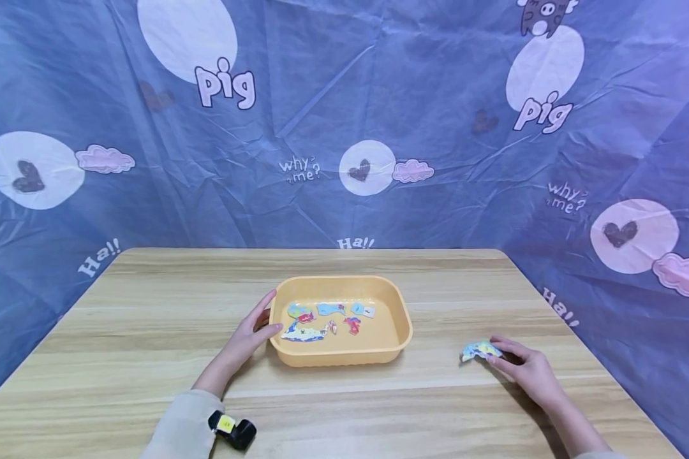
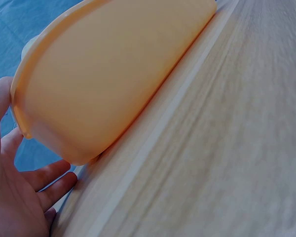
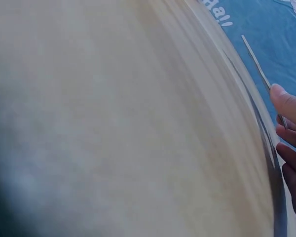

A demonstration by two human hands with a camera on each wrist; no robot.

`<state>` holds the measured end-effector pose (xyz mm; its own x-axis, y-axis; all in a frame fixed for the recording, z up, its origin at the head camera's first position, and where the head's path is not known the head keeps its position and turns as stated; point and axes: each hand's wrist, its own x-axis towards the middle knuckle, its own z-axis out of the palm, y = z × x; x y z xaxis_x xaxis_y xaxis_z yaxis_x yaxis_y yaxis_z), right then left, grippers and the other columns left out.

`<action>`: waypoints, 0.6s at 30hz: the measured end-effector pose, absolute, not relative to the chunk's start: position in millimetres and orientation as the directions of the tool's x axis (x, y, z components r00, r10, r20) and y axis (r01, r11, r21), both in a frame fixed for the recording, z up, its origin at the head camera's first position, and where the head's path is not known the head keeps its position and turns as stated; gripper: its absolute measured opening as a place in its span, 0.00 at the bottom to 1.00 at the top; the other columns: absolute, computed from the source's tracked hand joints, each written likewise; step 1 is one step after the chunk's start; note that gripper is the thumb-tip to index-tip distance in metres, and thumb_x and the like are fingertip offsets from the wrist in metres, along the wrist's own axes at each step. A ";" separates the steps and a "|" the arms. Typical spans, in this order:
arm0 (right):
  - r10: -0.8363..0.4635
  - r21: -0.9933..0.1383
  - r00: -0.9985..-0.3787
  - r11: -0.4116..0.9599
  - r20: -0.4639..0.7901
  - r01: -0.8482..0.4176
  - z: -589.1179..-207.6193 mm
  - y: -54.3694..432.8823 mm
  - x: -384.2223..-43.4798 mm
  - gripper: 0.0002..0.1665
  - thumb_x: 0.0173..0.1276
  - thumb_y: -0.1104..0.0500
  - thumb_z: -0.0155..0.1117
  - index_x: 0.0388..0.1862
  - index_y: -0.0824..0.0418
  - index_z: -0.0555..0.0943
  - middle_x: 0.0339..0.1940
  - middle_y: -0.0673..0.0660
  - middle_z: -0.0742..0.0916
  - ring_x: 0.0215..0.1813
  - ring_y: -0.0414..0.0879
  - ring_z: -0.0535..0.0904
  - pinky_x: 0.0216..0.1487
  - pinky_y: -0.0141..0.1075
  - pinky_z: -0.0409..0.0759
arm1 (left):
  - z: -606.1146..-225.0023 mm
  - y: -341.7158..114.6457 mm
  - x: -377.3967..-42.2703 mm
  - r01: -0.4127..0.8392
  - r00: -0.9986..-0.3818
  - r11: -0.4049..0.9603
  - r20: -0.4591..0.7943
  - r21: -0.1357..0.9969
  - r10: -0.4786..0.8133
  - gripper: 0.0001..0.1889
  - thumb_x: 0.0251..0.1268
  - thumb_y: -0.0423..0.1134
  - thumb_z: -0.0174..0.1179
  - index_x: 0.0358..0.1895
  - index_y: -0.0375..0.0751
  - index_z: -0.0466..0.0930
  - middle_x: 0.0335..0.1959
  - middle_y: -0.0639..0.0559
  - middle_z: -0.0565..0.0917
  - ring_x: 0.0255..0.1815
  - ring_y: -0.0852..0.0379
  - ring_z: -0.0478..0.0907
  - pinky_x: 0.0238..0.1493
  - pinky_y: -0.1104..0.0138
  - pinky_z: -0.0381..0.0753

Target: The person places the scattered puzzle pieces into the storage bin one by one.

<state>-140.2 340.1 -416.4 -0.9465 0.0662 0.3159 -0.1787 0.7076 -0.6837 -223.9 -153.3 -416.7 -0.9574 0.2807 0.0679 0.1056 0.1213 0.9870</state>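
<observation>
An orange-yellow plastic tray [image 1: 344, 358] with raised walls stands mid-table. My left hand [image 1: 249, 336] grips its left end, thumb over the rim and the other fingers along the outside. In the left wrist view that hand [image 2: 19, 182] has its fingertips low by the tray's wall [image 2: 103, 74]. Off to the right, my right hand [image 1: 528, 371] pinches a flat, irregular puzzle piece [image 1: 478, 350], light blue and yellow, above the table. Edge-on in the right wrist view, the thin piece [image 3: 256, 64] is held between thumb and fingers of the right hand [image 3: 293, 123].
Several colourful flat pieces lie inside the tray, among them a white-and-blue one [image 1: 304, 332], a red one [image 1: 353, 325] and a pale blue one [image 1: 330, 308]. The wooden table [image 1: 195, 287] backs onto a blue printed cloth [image 1: 298, 210]. A black strap device [image 1: 232, 430] sits by the left sleeve.
</observation>
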 end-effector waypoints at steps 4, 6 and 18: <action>0.099 -0.708 -0.946 0.688 0.310 -0.160 -411.8 340.8 -142.7 0.21 0.51 0.60 0.66 0.40 0.75 0.77 0.44 0.65 0.79 0.43 0.20 0.66 0.41 0.15 0.65 | -417.0 -153.6 -223.8 0.106 -0.956 0.114 0.070 0.988 0.286 0.35 0.56 0.38 0.55 0.66 0.59 0.49 0.57 0.40 0.64 0.57 0.47 0.61 0.56 0.54 0.58; 0.111 -0.718 -0.947 0.679 0.303 -0.150 -409.7 340.9 -143.9 0.22 0.52 0.60 0.66 0.41 0.75 0.76 0.43 0.65 0.80 0.42 0.21 0.67 0.40 0.15 0.66 | -417.2 -153.9 -223.9 0.106 -0.955 0.110 0.071 0.988 0.288 0.35 0.56 0.39 0.55 0.66 0.59 0.49 0.58 0.40 0.64 0.57 0.47 0.61 0.56 0.54 0.58; 0.160 -0.734 -0.959 0.675 0.234 -0.067 -398.7 335.8 -151.0 0.26 0.54 0.54 0.64 0.46 0.72 0.75 0.40 0.66 0.80 0.36 0.27 0.72 0.35 0.18 0.69 | -410.1 -152.9 -220.5 0.106 -0.953 0.114 0.068 0.988 0.297 0.35 0.57 0.36 0.54 0.66 0.54 0.48 0.58 0.38 0.63 0.57 0.45 0.60 0.56 0.54 0.58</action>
